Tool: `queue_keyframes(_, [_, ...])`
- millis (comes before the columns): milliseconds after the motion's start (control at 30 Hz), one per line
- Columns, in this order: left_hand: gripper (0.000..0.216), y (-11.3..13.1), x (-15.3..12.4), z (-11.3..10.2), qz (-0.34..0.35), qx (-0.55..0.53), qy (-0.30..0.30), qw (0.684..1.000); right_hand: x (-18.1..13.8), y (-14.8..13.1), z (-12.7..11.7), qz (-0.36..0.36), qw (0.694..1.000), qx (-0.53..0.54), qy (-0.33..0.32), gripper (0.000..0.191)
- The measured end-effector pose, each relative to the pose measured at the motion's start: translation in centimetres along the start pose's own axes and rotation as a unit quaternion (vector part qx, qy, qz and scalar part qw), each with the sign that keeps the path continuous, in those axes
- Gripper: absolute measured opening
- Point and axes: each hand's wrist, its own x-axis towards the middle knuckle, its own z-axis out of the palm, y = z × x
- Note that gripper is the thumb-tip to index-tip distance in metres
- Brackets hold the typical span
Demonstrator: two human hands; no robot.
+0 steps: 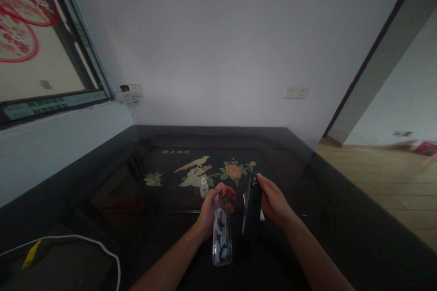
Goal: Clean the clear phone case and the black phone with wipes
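Observation:
My left hand (212, 207) is closed around the upper part of a clear phone case (222, 238) with a dark and pale print, held upright and tilted. In my right hand (273, 195) is a dark smartphone (251, 207), gripped along its right edge, its camera end upward. Phone and case are apart, side by side above the black table. A small white dropper bottle (204, 187) stands on the table just beyond my left hand. Partly hidden behind the phone lies a flat white item (262, 215), its kind unclear.
The glossy black table (164, 250) has a bird-and-flower picture (234, 171) on its top and meets the wall at the back. A white cable (78, 236) with a yellow tag (32, 253) curves at the lower left. Wall sockets (296, 92) sit above the table.

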Motion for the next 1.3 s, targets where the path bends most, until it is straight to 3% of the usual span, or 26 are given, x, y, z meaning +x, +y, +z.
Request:
queue_keyframes(267, [0.012, 0.9, 0.3, -0.1, -0.057, 0.057, 0.051, 0.995, -0.1, 1.8, -0.4, 0.052, 0.998, 0.023, 0.035, 0.039])
queue_keyframes(467, [0.025, 1.3, 0.6, -0.9, -0.112, 0.096, 0.066, 0.987, 0.1, 1.9, -0.8, 0.048, 0.997, 0.024, 0.051, 0.031])
queue_keyframes(633, [0.023, 0.3, 1.3, -2.3, -0.092, 0.13, 0.113, 0.981, 0.3, 2.1, -0.7, 0.048, 0.996, 0.031, 0.063, 0.028])
queue_keyframes(733, [0.026, -0.5, 1.7, -3.3, -0.043, 0.212, 0.125, 0.968, 0.3, 2.2, -0.7, 0.046, 0.997, 0.027, 0.061, 0.029])
queue_keyframes(867, [0.022, -0.8, 1.6, -3.6, 0.058, 0.386, 0.112, 0.914, 0.4, 2.5, -0.7, 0.045, 0.997, 0.027, 0.051, 0.031])
queue_keyframes(1000, [0.024, -0.9, 0.9, -3.0, 0.104, 0.518, 0.073, 0.846, 0.3, 2.6, -0.6, 0.048, 0.997, 0.023, 0.055, 0.03])
queue_keyframes(1133, [0.038, -1.0, 0.3, -2.5, 0.128, 0.584, 0.053, 0.8, 0.2, 2.5, -0.4, 0.053, 0.996, 0.022, 0.063, 0.031])
queue_keyframes(1300, [0.029, -1.0, 0.2, -1.7, 0.137, 0.623, 0.056, 0.768, 0.2, 2.5, -0.4, 0.052, 0.997, 0.023, 0.058, 0.032])
